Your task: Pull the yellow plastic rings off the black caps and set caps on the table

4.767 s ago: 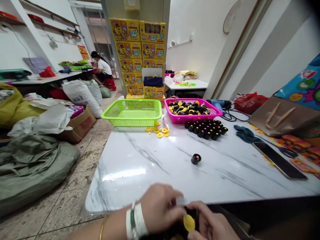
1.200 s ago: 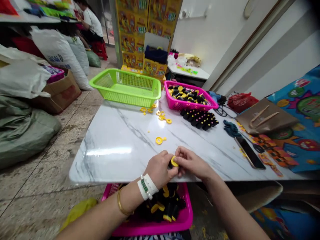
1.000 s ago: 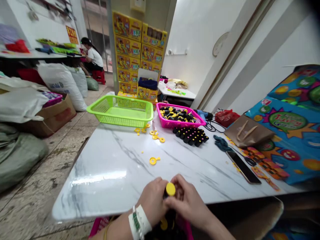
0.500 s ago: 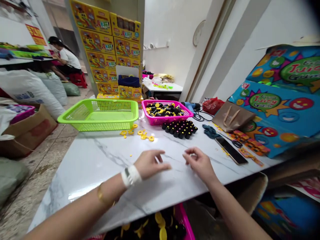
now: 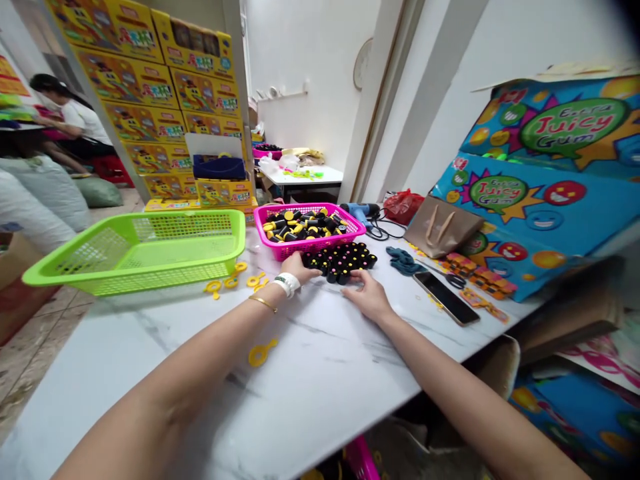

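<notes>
A tight cluster of upright black cylinders (image 5: 345,260), with small pink and yellow dots on top, stands on the marble-patterned table (image 5: 320,380). My left hand (image 5: 299,268) is at the cluster's left side, thumb stretched along its front and fingers apart, partly hidden behind the wrist. On the front right, my right hand (image 5: 367,295) has its fingertips at the edge of the cylinders, thumb apart. Neither hand visibly lifts anything. A yellow ring with a short handle (image 5: 259,355) lies by my left forearm, and several similar yellow pieces (image 5: 255,280) lie beyond it.
Behind the cluster stands a pink basket (image 5: 313,250) of black and yellow pieces; left of it, a green basket (image 5: 165,283). To the right are a phone (image 5: 447,299), scissors (image 5: 455,281), a dark cloth (image 5: 403,261) and a paper bag (image 5: 443,227). A person (image 5: 83,123) sits far left.
Both hands have moved forward from the middle of the table to the black cylinders. A yellow ring piece now shows near my left forearm. The camera view has shifted to the right.
</notes>
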